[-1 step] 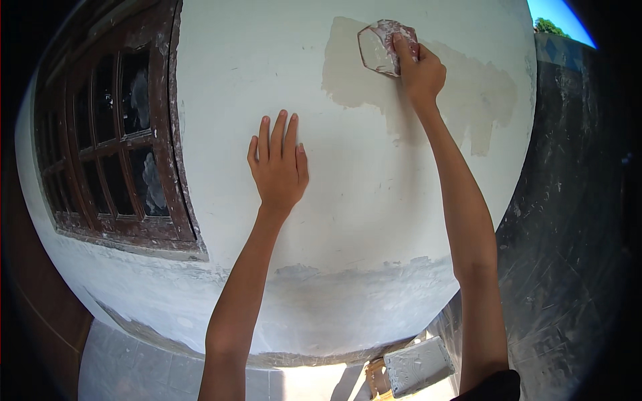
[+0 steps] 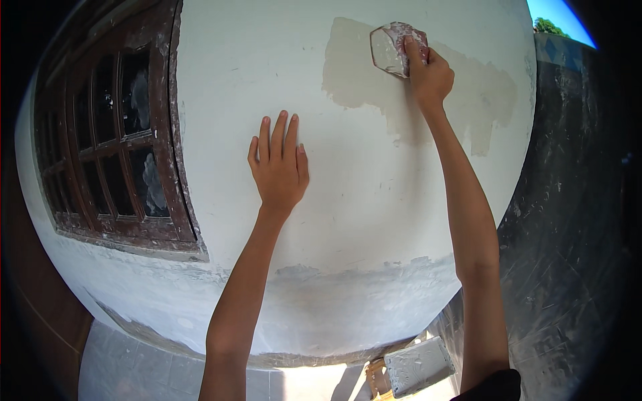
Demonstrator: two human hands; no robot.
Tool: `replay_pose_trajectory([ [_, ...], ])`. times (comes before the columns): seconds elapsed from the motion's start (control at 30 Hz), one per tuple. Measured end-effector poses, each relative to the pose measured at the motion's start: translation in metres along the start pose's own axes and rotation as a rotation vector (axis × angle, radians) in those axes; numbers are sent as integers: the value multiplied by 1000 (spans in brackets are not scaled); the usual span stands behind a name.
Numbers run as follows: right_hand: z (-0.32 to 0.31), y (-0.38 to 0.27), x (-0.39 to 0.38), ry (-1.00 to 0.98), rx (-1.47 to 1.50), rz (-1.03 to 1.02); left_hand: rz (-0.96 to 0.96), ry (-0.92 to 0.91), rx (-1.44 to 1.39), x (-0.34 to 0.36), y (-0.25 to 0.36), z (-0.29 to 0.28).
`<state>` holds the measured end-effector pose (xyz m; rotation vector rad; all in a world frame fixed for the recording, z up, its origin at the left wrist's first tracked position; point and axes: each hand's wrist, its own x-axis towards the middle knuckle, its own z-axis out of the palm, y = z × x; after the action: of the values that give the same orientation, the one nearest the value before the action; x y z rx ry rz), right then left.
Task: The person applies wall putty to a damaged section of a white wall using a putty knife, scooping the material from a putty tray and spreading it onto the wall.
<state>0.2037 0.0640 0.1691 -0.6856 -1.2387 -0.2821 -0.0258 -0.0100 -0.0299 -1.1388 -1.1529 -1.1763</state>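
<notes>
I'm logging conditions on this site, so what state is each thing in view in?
Wall: pale, scuffed, partly covered.
Beige patch: spread unevenly, ragged-edged; wet or dry, can't tell.
Flat tool: smeared with white, held over the patch.
Right hand: closed on the tool.
Left hand: open, seemingly resting on the wall.
Window: apparently closed, brown frame flecked with white.
Grey board: surface smeared.

rises as a white wall (image 2: 354, 194) beneath the left hand (image 2: 278, 175); carries a beige patch (image 2: 348, 73) around the right hand (image 2: 431, 77) and its smeared flat tool (image 2: 388, 53). spreads below both hands as a grey tiled floor (image 2: 150, 364); bears, below the right hand, a wooden piece (image 2: 378, 378) under a smeared grey slab (image 2: 420, 367).
</notes>
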Motion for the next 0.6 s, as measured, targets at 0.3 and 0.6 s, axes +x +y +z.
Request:
replay_pose_trajectory([
  [0.3, -58, 44, -4, 263, 37, 202, -4, -2, -18, 2, 0, -2],
  [0.6, -10, 17, -87, -137, 235, 97, -7, -12, -6, -4, 0, 11],
])
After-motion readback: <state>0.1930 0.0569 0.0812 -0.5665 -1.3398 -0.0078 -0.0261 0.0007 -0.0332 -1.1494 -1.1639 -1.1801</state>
